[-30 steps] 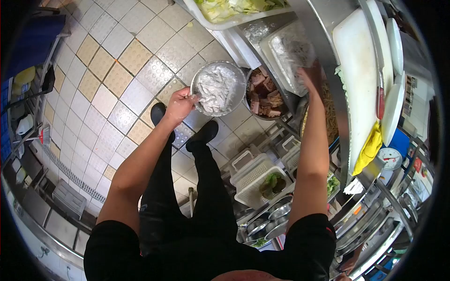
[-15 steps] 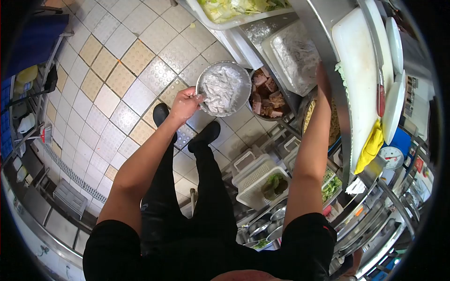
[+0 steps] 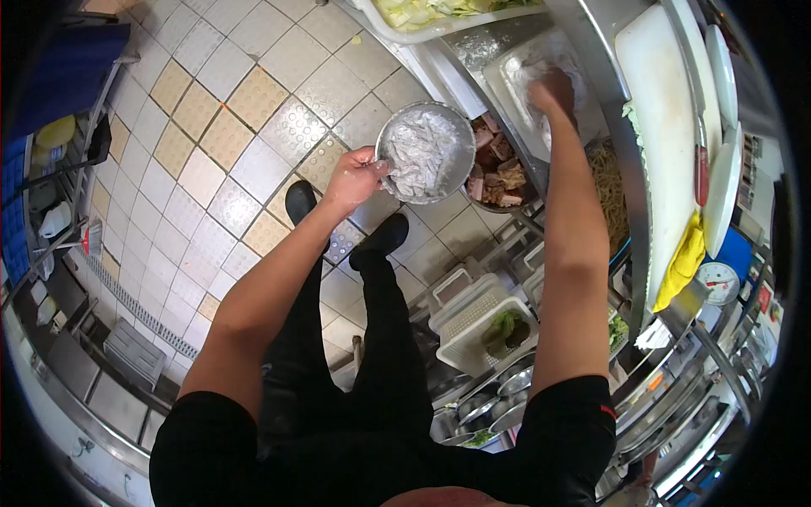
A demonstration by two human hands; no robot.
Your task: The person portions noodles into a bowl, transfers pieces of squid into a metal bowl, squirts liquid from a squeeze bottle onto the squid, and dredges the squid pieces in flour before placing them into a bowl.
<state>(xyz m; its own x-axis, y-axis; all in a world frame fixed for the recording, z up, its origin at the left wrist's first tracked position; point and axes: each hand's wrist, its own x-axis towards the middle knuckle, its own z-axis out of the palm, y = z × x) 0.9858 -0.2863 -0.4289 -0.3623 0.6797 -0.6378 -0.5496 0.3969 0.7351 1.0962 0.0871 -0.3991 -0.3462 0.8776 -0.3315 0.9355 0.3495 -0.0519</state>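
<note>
My left hand [image 3: 359, 179] grips the rim of a round metal bowl [image 3: 465, 152], thumb on the near side. Inside the bowl lie strip-like pieces [image 3: 418, 152] thickly coated in white powder. To the right, my right hand [image 3: 553, 91] reaches down into a white plastic tub [image 3: 510, 108] holding white powder [image 3: 549, 55]. Its fingertips are hidden in the tub, so their grip does not show. Chunks of browned meat [image 3: 500, 173] sit in a metal container just right of the bowl, below the tub.
Chopped cabbage [image 3: 456, 10] fills a tray at the top. A white cutting board [image 3: 655, 110], a knife with a red handle [image 3: 701, 176] and a yellow cloth [image 3: 681, 264] lie on the right counter. Noodles [image 3: 606, 186] are beside my right forearm. Below stands a basket [image 3: 465, 345] of greens.
My right hand has moved left and now shows inside the powder tub, where before it was hidden at the tub's right edge. The bowl in my left hand has shifted slightly right and up.
</note>
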